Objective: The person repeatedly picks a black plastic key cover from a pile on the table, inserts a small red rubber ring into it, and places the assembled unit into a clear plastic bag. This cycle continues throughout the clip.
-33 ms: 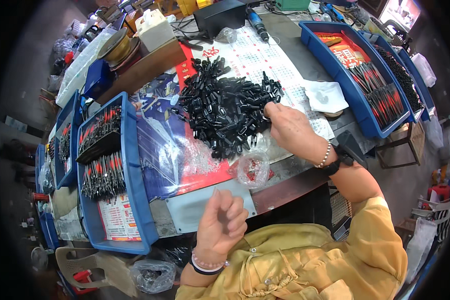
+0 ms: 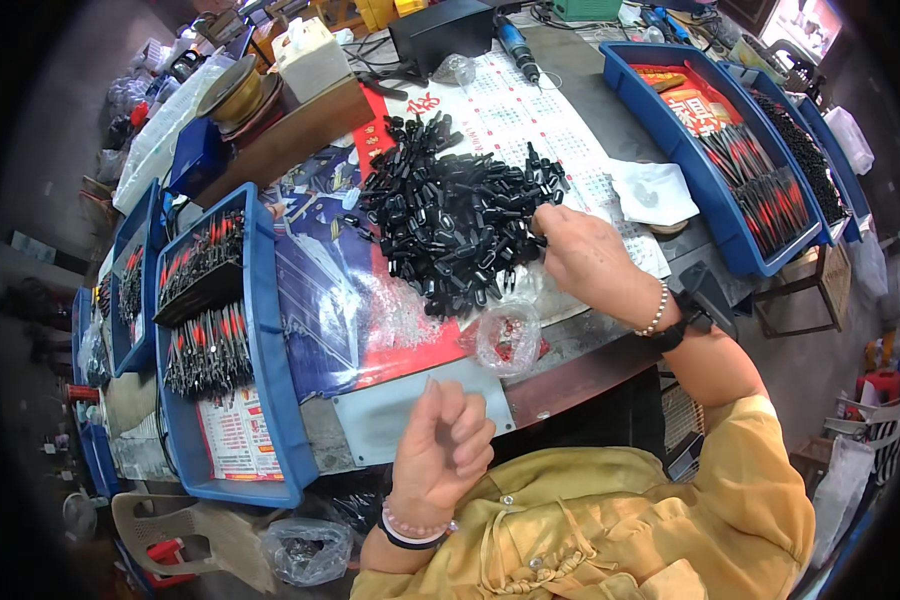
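Observation:
A heap of small black plastic pieces lies on the table, many of them glossy. At its right edge my right hand is closed in a pinch, thumb and forefinger at a small black piece, largely covered by the fingers. Near the table's front edge, my left hand is raised above a pale grey plate. Its fingers are loosely curled and the thumb stands apart, with nothing visible in the hollow palm. Between the hands sits a clear plastic bag with its mouth open.
Blue trays of black-and-red tools stand at left; another blue tray is at right. A white cloth or paper pad lies beyond my right hand. Toward the back are a blue power tool and a black box.

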Available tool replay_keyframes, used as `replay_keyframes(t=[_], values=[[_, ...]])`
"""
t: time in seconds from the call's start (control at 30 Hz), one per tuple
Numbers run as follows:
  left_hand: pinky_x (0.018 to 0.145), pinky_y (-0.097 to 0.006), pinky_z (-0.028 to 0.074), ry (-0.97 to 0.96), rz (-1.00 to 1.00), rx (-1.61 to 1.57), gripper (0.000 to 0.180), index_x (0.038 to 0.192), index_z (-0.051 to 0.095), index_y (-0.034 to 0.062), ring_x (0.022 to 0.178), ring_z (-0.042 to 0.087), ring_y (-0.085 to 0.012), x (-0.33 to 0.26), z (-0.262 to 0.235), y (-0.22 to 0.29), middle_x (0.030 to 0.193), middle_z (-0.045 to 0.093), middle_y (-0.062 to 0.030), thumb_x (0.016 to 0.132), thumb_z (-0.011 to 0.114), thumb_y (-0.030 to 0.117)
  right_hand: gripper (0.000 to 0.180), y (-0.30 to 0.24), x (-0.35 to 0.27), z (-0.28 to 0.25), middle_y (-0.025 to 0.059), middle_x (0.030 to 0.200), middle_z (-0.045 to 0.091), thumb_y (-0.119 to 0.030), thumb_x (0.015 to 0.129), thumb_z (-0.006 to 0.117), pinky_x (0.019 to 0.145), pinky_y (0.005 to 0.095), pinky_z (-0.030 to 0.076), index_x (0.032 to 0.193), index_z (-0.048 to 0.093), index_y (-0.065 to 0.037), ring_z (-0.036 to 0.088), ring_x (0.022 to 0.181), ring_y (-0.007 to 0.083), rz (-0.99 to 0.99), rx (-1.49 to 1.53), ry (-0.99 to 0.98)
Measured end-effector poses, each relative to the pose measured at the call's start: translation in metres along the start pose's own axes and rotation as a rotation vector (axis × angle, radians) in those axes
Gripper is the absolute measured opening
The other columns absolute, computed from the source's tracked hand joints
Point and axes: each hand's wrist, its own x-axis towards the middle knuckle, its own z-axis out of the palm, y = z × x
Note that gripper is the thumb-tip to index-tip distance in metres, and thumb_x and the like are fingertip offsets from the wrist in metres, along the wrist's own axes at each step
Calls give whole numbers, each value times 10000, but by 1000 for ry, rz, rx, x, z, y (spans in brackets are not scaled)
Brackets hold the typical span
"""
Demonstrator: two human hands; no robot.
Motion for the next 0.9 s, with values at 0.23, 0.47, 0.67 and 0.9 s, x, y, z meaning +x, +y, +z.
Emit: replay_keyframes(t=[0.23, 0.47, 0.67, 0.9], values=[[418, -205, 356, 152, 307, 676, 233, 1080, 554, 13, 483, 435, -96, 0, 14, -8, 663, 503, -37, 960, 547, 212, 146, -10, -5, -44, 141, 783, 625, -30, 779, 577, 655, 341, 498, 914, 621, 5, 615, 693, 246, 88, 510, 1], [509, -153, 385, 176, 377, 1038, 345, 1277, 522, -28, 602, 500, -16, 8, 20, -12, 828, 630, -25, 961, 523, 112, 112, -45, -44, -60, 77, 881, 652, -14, 808, 640, 748, 288, 486, 916, 657, 10, 620, 815, 171, -26, 971, -353], [536, -170, 409, 136, 326, 1105, 285, 1202, 575, -44, 617, 502, -28, 11, 20, -16, 950, 684, -91, 952, 557, 93, 113, -52, -53, -45, 51, 846, 651, -18, 834, 604, 739, 269, 512, 934, 632, 26, 627, 817, 113, 108, 1180, -413], [533, -167, 413, 191, 307, 1168, 317, 1220, 564, -52, 618, 509, -31, 13, 15, -17, 880, 663, -55, 937, 578, 90, 85, -57, -50, -38, 51, 815, 628, -17, 839, 594, 643, 239, 511, 905, 590, 35, 623, 695, 93, 353, 1360, -507]])
